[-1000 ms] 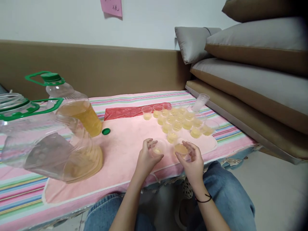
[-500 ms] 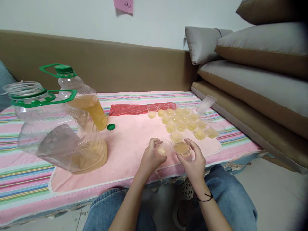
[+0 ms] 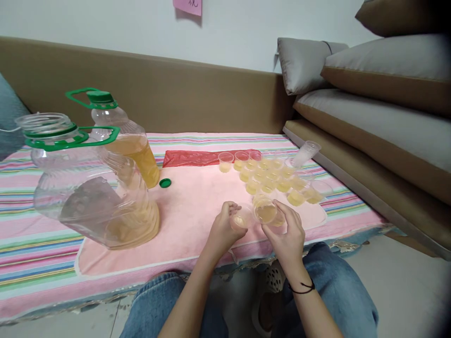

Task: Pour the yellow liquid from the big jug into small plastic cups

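My left hand (image 3: 223, 230) grips a small clear plastic cup (image 3: 241, 218) with a little yellow liquid in it. My right hand (image 3: 287, 234) holds a second clear cup (image 3: 265, 211), fuller with yellow liquid, tilted toward the left cup so their rims nearly touch. Both cups hover just above the pink towel (image 3: 190, 206). Right behind them stand several small cups of yellow liquid (image 3: 271, 176) in a cluster.
A large clear jug with a green handle (image 3: 91, 188) lies tilted at the left, some yellow liquid inside. A second jug (image 3: 123, 141) stands behind it. A green cap (image 3: 165, 183), a red plastic bag (image 3: 197, 157), a stack of empty cups (image 3: 305, 152) and cushions (image 3: 380, 108) lie around.
My right hand lifted its cup off the towel and tipped it toward the cup in my left hand. The view shifted slightly to the left.
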A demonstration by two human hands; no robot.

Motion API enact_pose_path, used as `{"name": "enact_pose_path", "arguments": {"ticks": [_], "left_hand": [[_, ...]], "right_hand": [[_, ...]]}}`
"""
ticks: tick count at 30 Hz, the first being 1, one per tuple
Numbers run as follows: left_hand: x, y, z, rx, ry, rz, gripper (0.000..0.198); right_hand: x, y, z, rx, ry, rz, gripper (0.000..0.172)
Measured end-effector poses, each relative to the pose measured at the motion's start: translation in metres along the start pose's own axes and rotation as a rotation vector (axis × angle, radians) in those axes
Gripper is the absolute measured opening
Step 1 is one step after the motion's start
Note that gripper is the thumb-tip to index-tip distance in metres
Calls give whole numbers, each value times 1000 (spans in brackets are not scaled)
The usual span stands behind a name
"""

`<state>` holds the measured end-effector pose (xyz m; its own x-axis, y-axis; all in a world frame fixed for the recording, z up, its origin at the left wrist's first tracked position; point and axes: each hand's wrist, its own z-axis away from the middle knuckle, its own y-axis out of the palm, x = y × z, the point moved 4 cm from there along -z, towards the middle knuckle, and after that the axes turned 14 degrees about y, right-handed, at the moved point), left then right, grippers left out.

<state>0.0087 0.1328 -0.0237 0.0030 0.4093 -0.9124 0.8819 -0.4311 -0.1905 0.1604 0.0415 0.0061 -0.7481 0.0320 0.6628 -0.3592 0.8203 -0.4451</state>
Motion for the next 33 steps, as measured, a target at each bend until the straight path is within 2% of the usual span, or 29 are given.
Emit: {"name": "enact_pose_path", "arguments": {"ticks": [11, 33], "left_hand": [[0, -1, 1, -8, 15, -24, 52], [3, 0, 1, 2, -5, 27, 56]], "right_hand": [[2, 0, -2, 32, -71, 39, 50], [6, 0, -2, 55, -87, 90, 49]]}}
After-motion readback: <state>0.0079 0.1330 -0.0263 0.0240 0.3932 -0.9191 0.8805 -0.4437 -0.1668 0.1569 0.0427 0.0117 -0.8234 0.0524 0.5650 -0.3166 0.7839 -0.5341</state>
